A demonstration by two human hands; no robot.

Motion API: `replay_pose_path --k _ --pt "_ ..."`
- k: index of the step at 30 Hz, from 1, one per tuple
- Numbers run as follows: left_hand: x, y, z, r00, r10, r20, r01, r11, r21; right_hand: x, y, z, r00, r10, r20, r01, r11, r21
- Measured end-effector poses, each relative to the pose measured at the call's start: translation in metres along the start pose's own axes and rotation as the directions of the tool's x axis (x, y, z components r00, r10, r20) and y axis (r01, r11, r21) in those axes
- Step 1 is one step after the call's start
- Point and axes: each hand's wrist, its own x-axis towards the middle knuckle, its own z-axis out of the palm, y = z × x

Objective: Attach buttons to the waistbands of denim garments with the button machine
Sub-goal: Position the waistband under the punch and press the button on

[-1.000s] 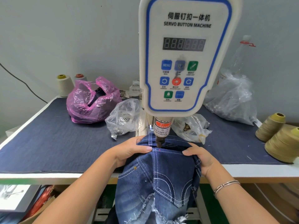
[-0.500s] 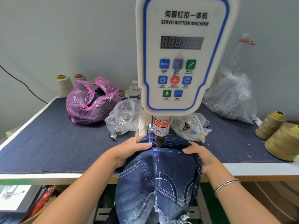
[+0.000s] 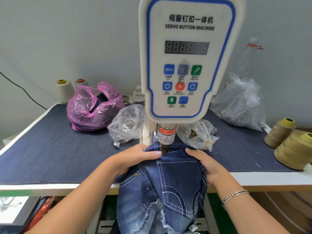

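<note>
Denim garment (image 3: 170, 186): draped over the near edge of the worktop (image 3: 50, 149), waistband uppermost beneath the punch head (image 3: 164, 150) of the button machine (image 3: 189, 65), frayed hem hanging below the edge; a small rivet shows on its left pocket corner. Left hand (image 3: 133, 157): lies on the waistband just left of the punch, fingers (image 3: 152, 153) extended and flat, pressing the cloth. Right hand (image 3: 202, 162): holds the waistband just right of the punch, fingers curled over the fold, thumb along the top; bracelet (image 3: 234, 195) on the wrist. Machine panel reads SERVO BUTTON MACHINE; display unlit. Clear bags (image 3: 126, 125) flank the machine column; pink bag (image 3: 92, 107) far left; two thread cones (image 3: 65, 91) behind it; large clear bag (image 3: 239, 105) far right; tan thread cones (image 3: 293, 149) at the right edge.
</note>
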Motion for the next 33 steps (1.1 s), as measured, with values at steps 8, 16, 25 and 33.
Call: replay_pose_path --k 8,16,25,33 --pt "0.008 -0.001 0.001 0.991 0.028 -0.131 -0.044 0.991 -0.125 0.002 -0.010 0.012 0.991 0.116 -0.072 -0.125 0.982 -0.143" --pt "0.003 -0.008 0.007 0.996 0.021 -0.087 -0.035 0.986 -0.162 0.000 -0.008 0.009 0.998 0.068 -0.005 -0.067 0.968 -0.240" --pt "0.006 -0.003 0.004 0.996 -0.022 -0.091 0.009 0.990 -0.142 -0.003 -0.012 0.009 0.996 0.084 -0.005 -0.082 0.954 -0.287" --pt "0.006 -0.003 -0.010 0.996 -0.019 0.086 0.035 0.983 -0.182 0.002 -0.010 0.005 0.995 0.083 0.046 -0.067 0.959 -0.276"
